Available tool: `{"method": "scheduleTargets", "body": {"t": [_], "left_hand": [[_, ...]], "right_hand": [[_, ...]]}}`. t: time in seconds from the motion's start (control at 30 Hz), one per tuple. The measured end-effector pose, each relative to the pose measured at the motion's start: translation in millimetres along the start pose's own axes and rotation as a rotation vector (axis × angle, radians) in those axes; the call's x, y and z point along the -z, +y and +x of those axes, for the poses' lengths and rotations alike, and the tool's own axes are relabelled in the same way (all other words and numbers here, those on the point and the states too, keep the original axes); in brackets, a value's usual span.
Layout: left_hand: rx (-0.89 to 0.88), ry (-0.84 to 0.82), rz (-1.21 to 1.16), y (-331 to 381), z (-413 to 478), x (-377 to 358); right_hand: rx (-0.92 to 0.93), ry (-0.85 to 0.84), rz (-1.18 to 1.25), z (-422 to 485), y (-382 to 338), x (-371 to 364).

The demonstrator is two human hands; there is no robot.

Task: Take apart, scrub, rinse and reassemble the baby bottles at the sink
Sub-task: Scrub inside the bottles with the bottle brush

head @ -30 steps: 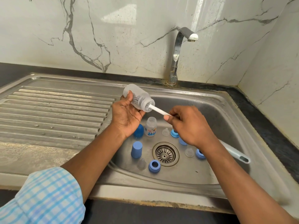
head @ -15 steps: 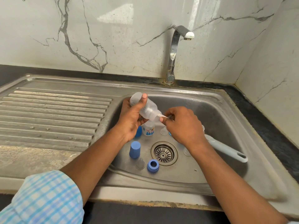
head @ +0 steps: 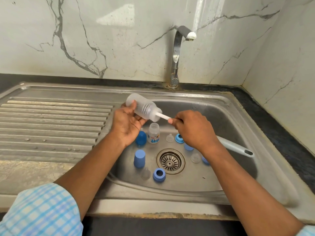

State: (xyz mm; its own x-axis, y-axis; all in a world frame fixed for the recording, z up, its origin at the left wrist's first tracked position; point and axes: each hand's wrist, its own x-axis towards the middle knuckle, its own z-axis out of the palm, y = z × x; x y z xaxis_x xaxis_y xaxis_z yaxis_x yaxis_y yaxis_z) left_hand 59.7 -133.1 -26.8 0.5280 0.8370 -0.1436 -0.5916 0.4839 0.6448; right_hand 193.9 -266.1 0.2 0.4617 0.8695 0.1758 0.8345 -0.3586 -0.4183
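My left hand holds a clear baby bottle on its side above the sink basin, mouth toward the right. A bottle brush runs through my right hand, which grips its white stem; the brush head sits inside the bottle and the pale blue handle sticks out behind my wrist. A second small bottle stands upright in the basin. Around the drain lie blue caps, blue collars and clear teats.
A steel tap rises behind the basin with no water running. The ribbed drainboard lies to the left. Marble walls close the back and right side, and a dark counter strip borders the sink on the right.
My right hand pushed the brush deep into the bottle, then pulled it back out to the right, so the white stem shows again. The bottle tilted back toward level in my left hand.
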Motion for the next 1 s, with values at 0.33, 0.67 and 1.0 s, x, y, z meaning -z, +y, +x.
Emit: {"method": "scheduleTargets", "body": {"t": [0.33, 0.67, 1.0], "left_hand": [[0.05, -0.116, 0.308, -15.0, -8.8, -5.1], [0.04, 0.05, 0.112, 5.3, 0.4, -1.1], [-0.014, -0.04, -0.024, 2.9, -1.8, 2.7]], "right_hand": [[0.081, 0.095, 0.005, -9.2, -14.9, -1.5], [0.128, -0.033, 0.08, 2.4, -0.4, 5.4], [0.164, -0.115, 0.116, -1.7, 9.5, 15.8]]}}
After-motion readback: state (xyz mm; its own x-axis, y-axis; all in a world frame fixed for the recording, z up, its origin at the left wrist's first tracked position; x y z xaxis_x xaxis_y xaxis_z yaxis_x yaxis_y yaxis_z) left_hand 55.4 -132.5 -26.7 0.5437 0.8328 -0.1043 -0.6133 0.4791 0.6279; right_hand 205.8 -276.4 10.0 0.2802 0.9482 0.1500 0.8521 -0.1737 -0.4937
